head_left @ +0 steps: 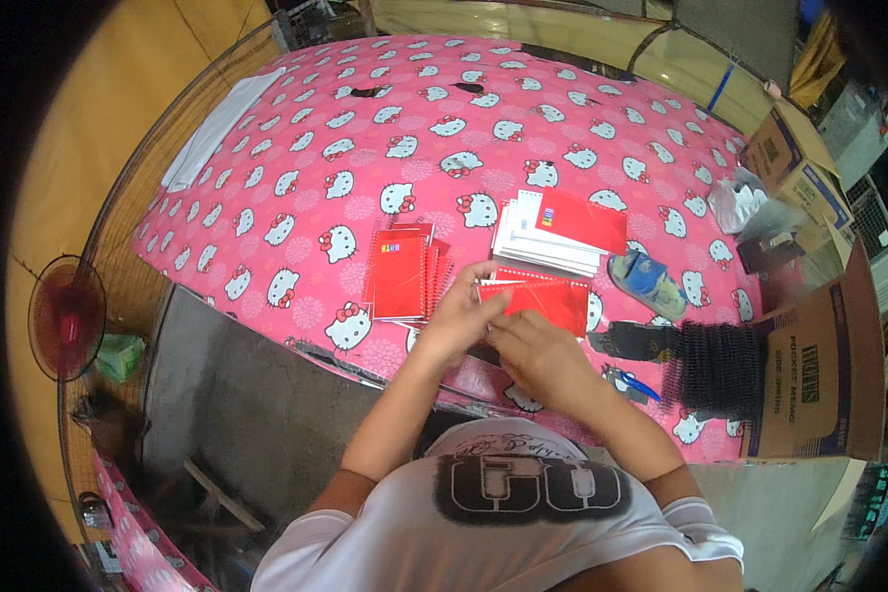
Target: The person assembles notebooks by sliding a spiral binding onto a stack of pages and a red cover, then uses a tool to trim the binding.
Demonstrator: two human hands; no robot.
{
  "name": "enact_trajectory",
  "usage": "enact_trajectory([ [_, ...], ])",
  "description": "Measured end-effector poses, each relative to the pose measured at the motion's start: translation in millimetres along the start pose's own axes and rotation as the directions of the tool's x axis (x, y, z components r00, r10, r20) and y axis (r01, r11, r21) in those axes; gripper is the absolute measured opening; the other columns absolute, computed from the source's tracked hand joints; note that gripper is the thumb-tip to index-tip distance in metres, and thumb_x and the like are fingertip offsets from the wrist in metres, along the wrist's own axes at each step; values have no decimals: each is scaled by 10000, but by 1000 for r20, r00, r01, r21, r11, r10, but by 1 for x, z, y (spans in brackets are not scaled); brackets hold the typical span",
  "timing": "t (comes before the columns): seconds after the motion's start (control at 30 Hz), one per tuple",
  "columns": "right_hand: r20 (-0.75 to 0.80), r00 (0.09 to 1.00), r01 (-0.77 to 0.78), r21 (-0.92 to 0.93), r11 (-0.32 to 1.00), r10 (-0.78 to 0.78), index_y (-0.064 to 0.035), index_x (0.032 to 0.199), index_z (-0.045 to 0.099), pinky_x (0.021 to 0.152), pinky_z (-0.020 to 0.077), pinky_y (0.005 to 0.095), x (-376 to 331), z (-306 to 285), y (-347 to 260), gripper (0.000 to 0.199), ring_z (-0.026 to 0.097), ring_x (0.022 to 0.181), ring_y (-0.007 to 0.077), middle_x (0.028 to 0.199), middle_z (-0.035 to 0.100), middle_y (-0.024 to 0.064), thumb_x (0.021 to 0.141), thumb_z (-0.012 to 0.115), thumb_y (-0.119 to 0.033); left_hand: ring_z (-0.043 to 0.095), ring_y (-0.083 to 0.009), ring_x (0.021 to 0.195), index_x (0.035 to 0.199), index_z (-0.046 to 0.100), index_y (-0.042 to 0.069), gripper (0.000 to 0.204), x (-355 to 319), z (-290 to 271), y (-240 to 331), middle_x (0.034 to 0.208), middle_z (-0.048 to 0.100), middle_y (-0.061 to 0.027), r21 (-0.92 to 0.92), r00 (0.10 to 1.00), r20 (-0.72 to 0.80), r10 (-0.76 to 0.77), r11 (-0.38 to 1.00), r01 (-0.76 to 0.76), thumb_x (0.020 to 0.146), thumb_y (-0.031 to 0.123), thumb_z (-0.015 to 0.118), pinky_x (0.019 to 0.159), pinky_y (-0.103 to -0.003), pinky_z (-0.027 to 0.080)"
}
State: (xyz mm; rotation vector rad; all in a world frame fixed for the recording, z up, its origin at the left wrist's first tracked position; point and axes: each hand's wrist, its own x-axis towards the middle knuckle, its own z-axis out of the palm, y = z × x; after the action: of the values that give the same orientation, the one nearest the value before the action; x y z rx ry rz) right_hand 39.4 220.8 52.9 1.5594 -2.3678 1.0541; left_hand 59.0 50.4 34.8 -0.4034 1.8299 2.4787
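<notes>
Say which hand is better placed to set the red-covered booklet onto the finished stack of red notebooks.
Probably left. The left hand grips the red-covered booklet on the side nearest the stack of red notebooks; the right hand lies farther from it.

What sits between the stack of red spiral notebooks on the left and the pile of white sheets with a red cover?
In the head view, only bare pink cat-print cloth lies between the red spiral notebooks and the white sheet pile.

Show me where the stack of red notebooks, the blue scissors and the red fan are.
stack of red notebooks [400, 276], head view, top cover.
blue scissors [633, 382], head view, handle.
red fan [67, 318], head view, centre of grille.
</notes>
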Motion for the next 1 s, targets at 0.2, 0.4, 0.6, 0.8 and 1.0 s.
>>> enact_trajectory([
  [0.2, -585, 731, -288, 204, 936, 353, -56, 1208, 466, 880, 485, 369, -28, -36, 42, 496, 556, 1084, 234, 1097, 554, 107, 770, 695, -17, 532, -61, 832, 1268, 488, 52, 367, -13, 8, 8, 1072, 558, -54, 425, 864, 223, 452, 752, -503, 908, -10, 530, 688, -217, 480],
  [0.4, -272, 775, -264, 680, 684, 570, -56, 992, 455, 768, 437, 266, -41, 17, 65, 291, 521, 874, 138, 940, 517, 49, 798, 632, 67, 490, -307, 1129, 1145, 545, 43, 351, 9, 19, -24, 1168, 510, -171, 563, 655, 229, 720, 451, -693, 807, -26, 606, 966, -392, 397],
  [0.6, -316, 751, -395, 489, 778, 580, -21, 983, 464, 815, 446, 347, -41, 22, 68, 260, 552, 909, 234, 954, 532, 121, 794, 641, 6, 480, -288, 1154, 1077, 618, 58, 311, -1, 47, -4, 1219, 527, -154, 819, 568, 233, 789, 155, -552, 773, 58, 682, 1022, -402, 334],
  [0.8, -290, 813, -532, -21, 846, 504, -13, 1019, 586, 805, 482, 408, -67, -22, 71, 299, 598, 906, 351, 954, 594, 183, 754, 687, -109, 531, -239, 941, 869, 723, 90, 145, 16, 57, -6, 857, 678, -44, 761, 603, 314, 734, 185, -622, 753, 175, 740, 886, -371, 370],
  [1.0, -482, 401, -905, -340, 255, 779, 1, 824, 653, 708, 525, 469, -167, -55, 135, 205, 653, 802, 379, 842, 661, 213, 746, 697, -183, 525, -216, 885, 863, 726, 92, 150, 21, 57, -1, 857, 680, -38, 740, 634, 351, 689, 210, -639, 750, 187, 748, 823, -358, 381],
])
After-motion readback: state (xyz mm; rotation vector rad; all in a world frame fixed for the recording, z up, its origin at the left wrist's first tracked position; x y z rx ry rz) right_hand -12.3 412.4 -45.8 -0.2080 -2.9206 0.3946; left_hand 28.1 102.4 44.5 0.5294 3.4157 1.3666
